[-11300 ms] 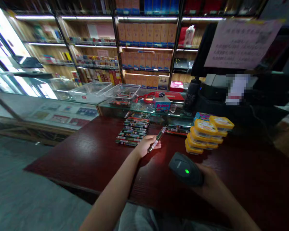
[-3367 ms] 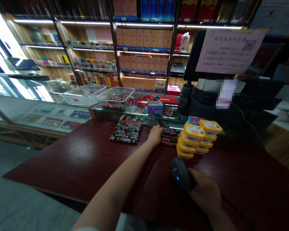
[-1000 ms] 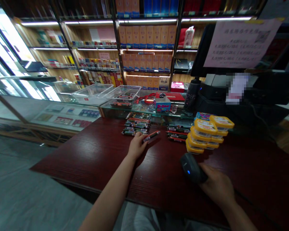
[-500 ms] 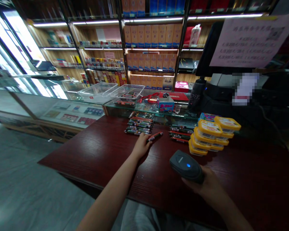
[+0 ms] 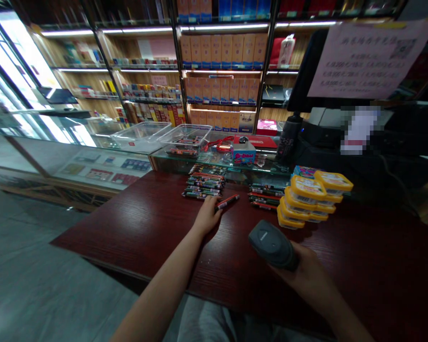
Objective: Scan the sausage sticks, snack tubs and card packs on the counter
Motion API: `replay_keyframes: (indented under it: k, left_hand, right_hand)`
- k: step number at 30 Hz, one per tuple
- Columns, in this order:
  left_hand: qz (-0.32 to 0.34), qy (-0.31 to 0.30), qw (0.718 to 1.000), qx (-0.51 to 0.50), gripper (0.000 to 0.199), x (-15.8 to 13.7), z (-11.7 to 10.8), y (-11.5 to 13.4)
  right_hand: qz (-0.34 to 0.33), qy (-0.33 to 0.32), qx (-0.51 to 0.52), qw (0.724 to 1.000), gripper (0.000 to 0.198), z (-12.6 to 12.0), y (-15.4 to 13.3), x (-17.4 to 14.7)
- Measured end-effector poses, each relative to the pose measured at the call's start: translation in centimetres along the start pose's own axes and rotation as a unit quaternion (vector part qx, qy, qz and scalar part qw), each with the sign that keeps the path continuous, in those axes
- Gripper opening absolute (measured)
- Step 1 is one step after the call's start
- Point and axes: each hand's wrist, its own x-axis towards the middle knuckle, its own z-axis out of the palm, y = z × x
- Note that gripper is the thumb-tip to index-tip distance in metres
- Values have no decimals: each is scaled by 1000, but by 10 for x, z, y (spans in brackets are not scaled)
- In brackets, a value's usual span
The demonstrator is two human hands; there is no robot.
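Observation:
My left hand [image 5: 207, 216] rests on the dark red wooden counter, its fingers closed on a slim red-and-dark pen-like stick [image 5: 228, 202] that points up to the right. Just beyond it, similar sticks lie in a left pile [image 5: 205, 183]; another pile [image 5: 266, 195] lies further right. My right hand [image 5: 303, 266] grips a dark grey barcode scanner [image 5: 273, 244] by its handle, held above the counter with its head toward the stick. Its fingers are partly hidden behind the scanner.
Yellow-lidded tubs [image 5: 308, 194] are stacked right of the piles. Behind them stand a monitor with a pink notice [image 5: 369, 59] and a black bottle [image 5: 288, 137]. Clear plastic bins [image 5: 187, 135] and a small colourful box [image 5: 243, 153] sit on the glass showcase.
The blue light on the scanner has gone out. The view has shifted slightly; both hands keep nearly the same places, the left still on the stick.

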Motion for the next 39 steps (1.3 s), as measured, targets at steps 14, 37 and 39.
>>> replay_keyframes:
  k: [14,37,39]
  left_hand:
    - [22,20,988,150,19,2,-11,10]
    - [-53,1,997,57,37,82,91,72]
    - [-110,13,992,64,42,78,89,68]
  right_hand:
    - [-86,53,-394,914,31,-9,76,9]
    - [-28,20,-370,928,27,-13,67,13]
    - [-24,23,-371,928,26,-13,65,13]
